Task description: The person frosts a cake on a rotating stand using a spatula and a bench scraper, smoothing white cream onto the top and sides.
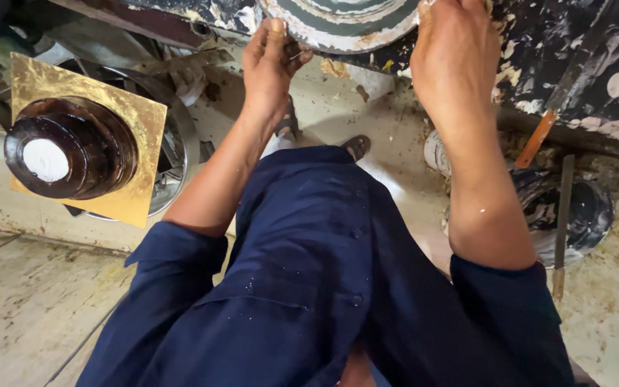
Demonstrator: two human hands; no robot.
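- Gold square plate (pixel 140 115) at far left carries a dark glossy round dome (pixel 73 147).
- Left hand (pixel 270 61), fingers curled together, pinches the lower rim of the striped round disc (pixel 342 25).
- Disc lies flat at top centre, no long axis.
- Right hand (pixel 453 57) presses its right edge; grip unclear.
- Orange-handled tool (pixel 536 140) slants at right.

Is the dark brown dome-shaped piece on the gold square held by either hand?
No. The dark brown dome sits alone on the gold square, while the left hand and right hand both rest on the round disc.
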